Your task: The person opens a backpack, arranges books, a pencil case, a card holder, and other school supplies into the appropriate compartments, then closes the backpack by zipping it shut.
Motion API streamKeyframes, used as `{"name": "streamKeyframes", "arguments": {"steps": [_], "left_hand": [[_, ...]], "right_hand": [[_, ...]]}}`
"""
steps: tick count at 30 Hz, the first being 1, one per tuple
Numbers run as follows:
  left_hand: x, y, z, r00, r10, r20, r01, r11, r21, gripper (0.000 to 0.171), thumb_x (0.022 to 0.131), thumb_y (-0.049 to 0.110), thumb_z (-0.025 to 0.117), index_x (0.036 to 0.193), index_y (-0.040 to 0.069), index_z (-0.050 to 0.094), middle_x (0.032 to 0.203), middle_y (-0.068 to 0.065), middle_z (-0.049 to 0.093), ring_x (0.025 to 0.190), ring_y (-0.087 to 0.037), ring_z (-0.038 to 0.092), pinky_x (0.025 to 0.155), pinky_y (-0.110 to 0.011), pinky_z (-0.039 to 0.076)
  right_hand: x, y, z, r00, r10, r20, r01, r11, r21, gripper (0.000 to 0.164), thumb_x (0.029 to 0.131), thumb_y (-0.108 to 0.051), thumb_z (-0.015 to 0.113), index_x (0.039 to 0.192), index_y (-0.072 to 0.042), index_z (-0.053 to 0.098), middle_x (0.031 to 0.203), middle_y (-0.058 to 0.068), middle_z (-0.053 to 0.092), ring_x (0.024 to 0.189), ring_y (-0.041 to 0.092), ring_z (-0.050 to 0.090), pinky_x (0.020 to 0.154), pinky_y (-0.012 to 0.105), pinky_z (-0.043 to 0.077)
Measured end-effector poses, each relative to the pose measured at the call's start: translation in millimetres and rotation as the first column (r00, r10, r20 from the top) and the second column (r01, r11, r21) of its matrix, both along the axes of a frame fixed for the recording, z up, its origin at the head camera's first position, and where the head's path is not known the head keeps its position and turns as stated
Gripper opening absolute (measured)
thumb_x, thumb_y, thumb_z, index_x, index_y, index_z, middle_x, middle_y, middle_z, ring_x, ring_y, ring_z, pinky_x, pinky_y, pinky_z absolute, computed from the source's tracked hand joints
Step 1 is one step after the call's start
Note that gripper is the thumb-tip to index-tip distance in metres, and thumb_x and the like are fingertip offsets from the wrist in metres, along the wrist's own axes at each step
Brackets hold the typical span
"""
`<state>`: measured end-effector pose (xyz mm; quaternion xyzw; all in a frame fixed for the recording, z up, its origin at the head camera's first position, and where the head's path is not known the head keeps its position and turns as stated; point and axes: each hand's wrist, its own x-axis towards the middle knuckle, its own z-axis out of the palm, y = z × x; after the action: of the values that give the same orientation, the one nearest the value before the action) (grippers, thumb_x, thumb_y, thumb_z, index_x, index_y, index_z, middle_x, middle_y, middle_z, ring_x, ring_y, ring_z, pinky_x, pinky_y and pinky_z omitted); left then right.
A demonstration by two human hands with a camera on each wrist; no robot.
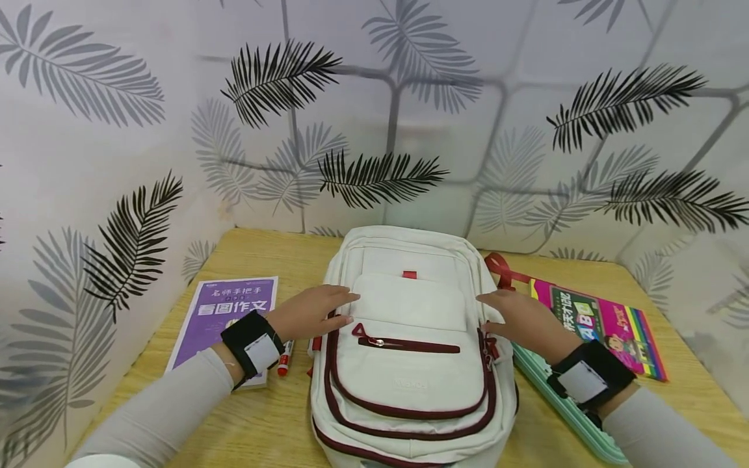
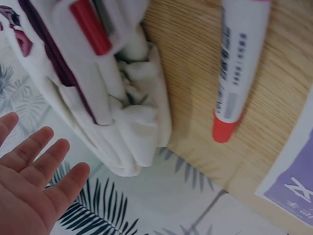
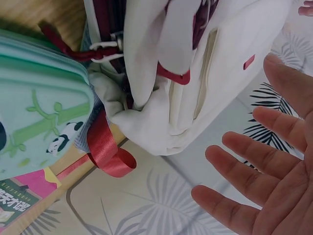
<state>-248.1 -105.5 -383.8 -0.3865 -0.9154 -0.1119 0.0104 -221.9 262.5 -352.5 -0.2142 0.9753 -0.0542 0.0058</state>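
Note:
A white backpack (image 1: 409,377) with dark red zips lies on the wooden table, its front pocket facing up. My left hand (image 1: 313,311) hovers at its left edge; the left wrist view shows that hand (image 2: 36,181) with fingers spread and holding nothing. On the opposite side, my right hand (image 1: 523,320) is above the bag's right edge. Seen from the right wrist, the hand (image 3: 264,171) has its fingers extended, apart from the backpack (image 3: 161,107). Both palms are bare.
Left of the bag lie a purple book (image 1: 205,318) and a red-capped white marker (image 2: 239,63). To its right are a mint-green case (image 3: 44,107) with a panda picture, a pink booklet (image 1: 620,325) and a red ribbon (image 1: 497,265). A leaf-patterned wall (image 1: 445,130) stands behind.

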Motion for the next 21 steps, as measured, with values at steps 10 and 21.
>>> {"name": "streamKeyframes", "arguments": {"steps": [10, 21], "left_hand": [[35.7, 11, 7.3, 0.997, -0.077, -0.011, 0.077, 0.997, 0.006, 0.054, 0.088, 0.043, 0.05, 0.134, 0.016, 0.041, 0.135, -0.01, 0.043, 0.123, -0.026, 0.04, 0.1, -0.042, 0.034], [68.7, 24, -1.0, 0.972, -0.213, 0.098, 0.218, 0.975, -0.045, 0.046, 0.084, 0.043, 0.056, 0.123, 0.017, 0.054, 0.127, -0.005, 0.051, 0.117, -0.019, 0.047, 0.096, -0.035, 0.039]], "right_hand": [[34.5, 6, 0.2, 0.999, -0.029, 0.019, 0.03, 0.998, -0.056, 0.059, 0.072, -0.03, 0.072, 0.123, -0.01, 0.052, 0.12, 0.017, 0.054, 0.107, 0.035, 0.053, 0.078, 0.044, 0.049], [67.3, 3, -20.1, 0.992, 0.081, 0.094, -0.066, 0.986, -0.152, 0.061, 0.071, -0.032, 0.072, 0.125, -0.013, 0.051, 0.121, 0.013, 0.054, 0.109, 0.031, 0.052, 0.081, 0.041, 0.048]]}}
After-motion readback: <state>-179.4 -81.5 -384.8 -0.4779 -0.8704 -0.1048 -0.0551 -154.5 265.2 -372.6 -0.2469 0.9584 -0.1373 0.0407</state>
